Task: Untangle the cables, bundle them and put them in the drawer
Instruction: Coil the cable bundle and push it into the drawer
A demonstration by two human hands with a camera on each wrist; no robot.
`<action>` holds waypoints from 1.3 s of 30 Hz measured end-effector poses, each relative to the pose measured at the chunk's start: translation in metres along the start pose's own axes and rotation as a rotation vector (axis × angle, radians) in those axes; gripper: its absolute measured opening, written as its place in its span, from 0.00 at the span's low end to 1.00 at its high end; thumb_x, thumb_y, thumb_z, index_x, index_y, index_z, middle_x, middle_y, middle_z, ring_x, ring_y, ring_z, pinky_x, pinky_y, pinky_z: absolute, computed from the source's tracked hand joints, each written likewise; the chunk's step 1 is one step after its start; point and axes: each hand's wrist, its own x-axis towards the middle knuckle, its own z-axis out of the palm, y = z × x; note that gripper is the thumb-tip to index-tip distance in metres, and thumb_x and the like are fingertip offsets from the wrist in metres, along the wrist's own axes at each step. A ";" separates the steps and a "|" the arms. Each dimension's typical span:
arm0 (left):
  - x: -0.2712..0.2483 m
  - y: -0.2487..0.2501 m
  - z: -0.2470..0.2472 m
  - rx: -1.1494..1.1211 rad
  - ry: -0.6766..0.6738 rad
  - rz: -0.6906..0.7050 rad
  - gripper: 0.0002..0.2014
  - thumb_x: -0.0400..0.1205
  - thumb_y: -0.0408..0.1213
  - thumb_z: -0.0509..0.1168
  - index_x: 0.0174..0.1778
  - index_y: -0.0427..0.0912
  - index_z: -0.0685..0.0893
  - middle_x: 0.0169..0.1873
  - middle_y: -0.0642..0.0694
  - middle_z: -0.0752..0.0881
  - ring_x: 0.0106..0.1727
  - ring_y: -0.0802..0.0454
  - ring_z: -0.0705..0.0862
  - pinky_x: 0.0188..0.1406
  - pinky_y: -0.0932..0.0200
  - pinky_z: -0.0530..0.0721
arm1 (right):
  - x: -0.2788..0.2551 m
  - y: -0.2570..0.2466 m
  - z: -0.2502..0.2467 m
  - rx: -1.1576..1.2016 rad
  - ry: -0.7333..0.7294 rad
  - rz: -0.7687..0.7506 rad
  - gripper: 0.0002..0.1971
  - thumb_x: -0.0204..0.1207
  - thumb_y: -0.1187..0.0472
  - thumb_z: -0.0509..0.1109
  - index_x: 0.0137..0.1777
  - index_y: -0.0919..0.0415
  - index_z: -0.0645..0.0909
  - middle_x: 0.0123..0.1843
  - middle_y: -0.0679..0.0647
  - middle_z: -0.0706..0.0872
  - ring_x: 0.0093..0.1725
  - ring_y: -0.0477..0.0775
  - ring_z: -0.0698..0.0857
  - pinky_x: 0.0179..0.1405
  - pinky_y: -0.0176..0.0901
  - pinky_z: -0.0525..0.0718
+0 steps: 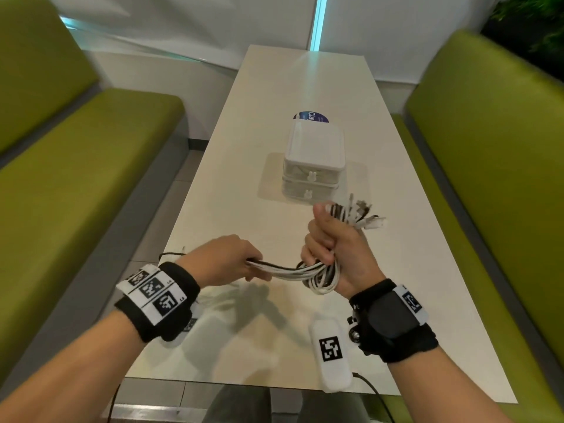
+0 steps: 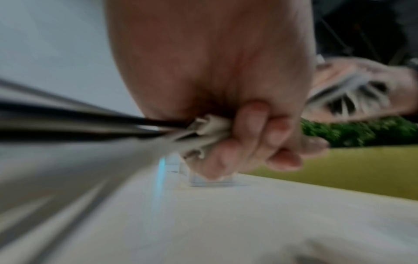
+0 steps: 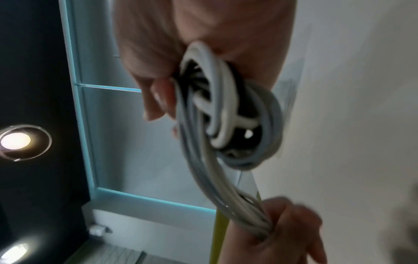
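Right hand (image 1: 334, 257): lower right of centre, fist closed round coiled cables (image 1: 320, 274), plug ends fanned above it.
Left hand (image 1: 224, 259): fingers curled, gripping the same strands.
Drawer unit (image 1: 314, 161): frame centre, 2 drawers closed, on table (image 1: 244, 148).

I count two hands, left hand (image 1: 224, 259) and right hand (image 1: 334, 251); one cable bundle (image 1: 317, 274); one two-drawer box (image 1: 314, 161); two green benches (image 1: 76, 166); one table (image 1: 274, 96).
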 end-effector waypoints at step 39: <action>-0.019 -0.002 0.002 -0.173 0.027 0.006 0.26 0.71 0.66 0.68 0.29 0.44 0.76 0.21 0.51 0.73 0.22 0.56 0.69 0.23 0.63 0.64 | -0.007 -0.008 -0.028 -0.585 0.217 -0.040 0.21 0.71 0.55 0.78 0.30 0.59 0.67 0.19 0.53 0.63 0.15 0.53 0.62 0.21 0.43 0.70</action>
